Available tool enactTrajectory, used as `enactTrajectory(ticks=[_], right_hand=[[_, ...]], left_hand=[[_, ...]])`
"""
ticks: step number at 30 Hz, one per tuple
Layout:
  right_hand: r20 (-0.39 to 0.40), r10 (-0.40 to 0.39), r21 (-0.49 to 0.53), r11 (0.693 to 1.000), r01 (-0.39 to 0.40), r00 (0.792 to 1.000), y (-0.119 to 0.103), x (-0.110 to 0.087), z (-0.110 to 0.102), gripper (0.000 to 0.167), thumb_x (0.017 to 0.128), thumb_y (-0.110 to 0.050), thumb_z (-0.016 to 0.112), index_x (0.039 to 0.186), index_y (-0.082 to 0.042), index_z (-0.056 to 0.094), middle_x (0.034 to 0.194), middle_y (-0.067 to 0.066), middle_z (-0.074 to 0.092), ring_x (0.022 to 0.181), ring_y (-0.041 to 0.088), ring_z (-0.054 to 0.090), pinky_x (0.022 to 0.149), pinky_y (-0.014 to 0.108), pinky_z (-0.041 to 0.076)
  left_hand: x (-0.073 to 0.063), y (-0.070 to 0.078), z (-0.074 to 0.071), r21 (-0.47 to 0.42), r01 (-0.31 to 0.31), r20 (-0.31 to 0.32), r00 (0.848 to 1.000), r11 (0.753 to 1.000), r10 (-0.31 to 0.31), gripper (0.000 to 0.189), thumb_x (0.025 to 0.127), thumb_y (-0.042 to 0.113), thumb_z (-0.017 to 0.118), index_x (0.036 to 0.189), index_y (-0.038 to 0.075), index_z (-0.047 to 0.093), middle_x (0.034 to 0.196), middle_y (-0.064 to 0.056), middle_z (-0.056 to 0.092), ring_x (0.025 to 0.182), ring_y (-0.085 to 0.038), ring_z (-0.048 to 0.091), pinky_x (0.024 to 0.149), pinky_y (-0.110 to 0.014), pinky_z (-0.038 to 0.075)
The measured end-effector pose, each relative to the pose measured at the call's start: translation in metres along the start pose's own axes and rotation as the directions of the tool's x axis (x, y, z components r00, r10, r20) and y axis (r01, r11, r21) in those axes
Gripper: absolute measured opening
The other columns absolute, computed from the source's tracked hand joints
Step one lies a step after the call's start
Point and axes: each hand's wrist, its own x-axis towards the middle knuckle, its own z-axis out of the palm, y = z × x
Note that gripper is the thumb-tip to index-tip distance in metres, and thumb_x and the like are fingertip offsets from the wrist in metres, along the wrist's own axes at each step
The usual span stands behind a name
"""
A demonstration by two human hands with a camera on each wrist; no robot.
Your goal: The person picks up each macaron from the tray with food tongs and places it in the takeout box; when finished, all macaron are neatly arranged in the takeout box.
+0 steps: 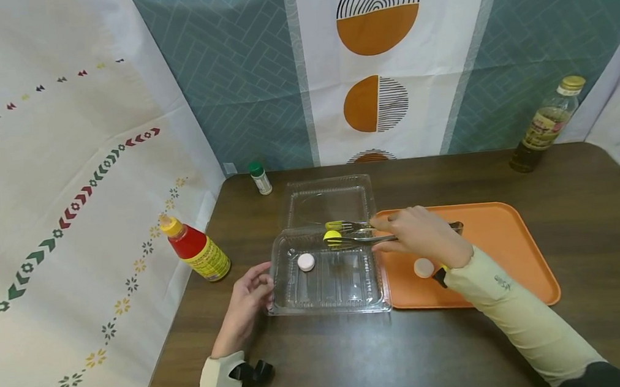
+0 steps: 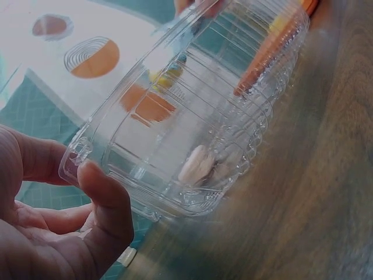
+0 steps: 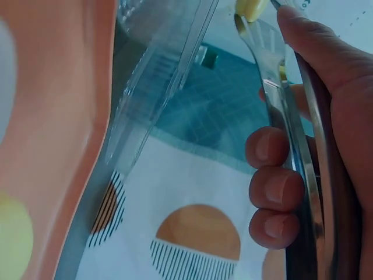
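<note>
My right hand [image 1: 424,236] grips metal tongs [image 3: 317,146], their tips pinching a small yellow round piece [image 1: 332,236] above the back of a clear plastic clamshell container [image 1: 331,312]. A white round piece [image 1: 306,262] lies inside the container's base, toward the left. At the container's left side, my left hand [image 1: 249,303] pinches the rim between thumb and fingers. The lid [image 1: 330,203] lies folded back, away from me. On the orange tray [image 1: 503,250] rests another white round piece [image 1: 424,268], with a yellow piece [image 3: 13,236] partly out of frame in the right wrist view.
A red and yellow squeeze bottle [image 1: 199,251] stands left of the container. Behind it is a small green-capped shaker [image 1: 261,179]. An oil bottle [image 1: 544,127] stands at the back right corner. The tray touches the container's right side. Patterned cloth [image 1: 244,70] hangs behind the table.
</note>
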Motion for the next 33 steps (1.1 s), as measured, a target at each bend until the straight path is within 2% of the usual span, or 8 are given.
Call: enactTrajectory(ticks=[3, 8, 14, 19, 26, 29, 33], right_hand=[[0.008, -0.023, 0.001, 1.000, 0.023, 1.000, -0.004, 0.006, 0.004, 0.050, 0.084, -0.041, 0.080, 0.116, -0.004, 0.071, 0.058, -0.003, 0.053, 0.041, 0.008, 0.041, 0.042, 0.021, 0.034], [0.083, -0.013, -0.003, 1.000, 0.013, 0.996, -0.014, 0.015, 0.008, 0.049, 0.085, -0.041, 0.079, 0.117, -0.005, 0.070, 0.056, -0.006, 0.042, 0.044, 0.007, 0.034, 0.044, 0.021, 0.028], [0.165, -0.005, -0.032, 0.999, 0.010, 0.986, -0.019, 0.021, 0.015, 0.040, 0.086, -0.041, 0.078, 0.103, -0.008, 0.066, 0.056, -0.005, 0.033, 0.049, 0.009, 0.034, 0.047, 0.022, 0.029], [0.220, 0.030, -0.028, 0.999, -0.024, 0.975, -0.021, 0.025, 0.017, 0.042, 0.085, -0.042, 0.080, 0.107, -0.008, 0.069, 0.054, -0.008, 0.025, 0.048, 0.008, 0.029, 0.048, 0.022, 0.023], [0.249, 0.041, -0.034, 0.999, -0.033, 0.968, -0.023, 0.030, 0.019, 0.039, 0.082, -0.042, 0.082, 0.103, -0.011, 0.072, 0.053, -0.009, 0.029, 0.049, 0.009, 0.031, 0.048, 0.022, 0.025], [0.253, 0.033, -0.047, 0.999, -0.022, 0.967, -0.023, 0.032, 0.021, 0.042, 0.081, -0.044, 0.082, 0.105, -0.011, 0.074, 0.052, -0.009, 0.031, 0.049, 0.008, 0.031, 0.048, 0.022, 0.026], [0.260, 0.053, -0.042, 0.998, -0.043, 0.964, -0.023, 0.033, 0.019, 0.046, 0.080, -0.045, 0.083, 0.110, -0.010, 0.074, 0.053, -0.009, 0.025, 0.048, 0.008, 0.027, 0.047, 0.022, 0.022]], left_hand=[[0.000, 0.000, -0.001, 0.006, -0.002, -0.005, 1.000, 1.000, 0.002, 0.044, 0.094, -0.011, 0.049, 0.138, -0.011, 0.046, 0.092, -0.012, 0.054, 0.069, -0.014, 0.050, 0.056, -0.023, 0.046], [-0.001, 0.000, -0.003, 0.001, 0.000, -0.007, 1.000, 1.000, 0.000, 0.044, 0.094, -0.011, 0.049, 0.138, -0.011, 0.046, 0.091, -0.011, 0.054, 0.068, -0.014, 0.050, 0.055, -0.023, 0.046], [-0.003, -0.001, -0.002, -0.001, 0.015, -0.006, 1.000, 1.000, -0.015, 0.045, 0.093, -0.011, 0.050, 0.138, -0.011, 0.046, 0.091, -0.011, 0.054, 0.067, -0.014, 0.050, 0.055, -0.023, 0.046], [-0.002, 0.000, -0.001, 0.010, 0.021, -0.001, 1.000, 1.000, -0.021, 0.045, 0.093, -0.011, 0.050, 0.138, -0.010, 0.046, 0.091, -0.010, 0.054, 0.067, -0.015, 0.050, 0.055, -0.024, 0.046], [-0.001, 0.002, -0.001, 0.024, 0.010, 0.012, 1.000, 1.000, -0.010, 0.046, 0.094, -0.010, 0.051, 0.140, -0.010, 0.045, 0.091, -0.010, 0.054, 0.067, -0.015, 0.051, 0.056, -0.024, 0.046], [-0.001, 0.002, -0.001, 0.034, 0.013, 0.003, 1.000, 0.999, -0.014, 0.045, 0.094, -0.010, 0.050, 0.139, -0.009, 0.046, 0.092, -0.009, 0.054, 0.067, -0.015, 0.051, 0.056, -0.024, 0.046], [-0.002, 0.001, -0.002, 0.035, 0.013, 0.000, 1.000, 0.999, -0.013, 0.045, 0.094, -0.011, 0.050, 0.139, -0.009, 0.047, 0.092, -0.008, 0.054, 0.068, -0.015, 0.051, 0.056, -0.024, 0.046]])
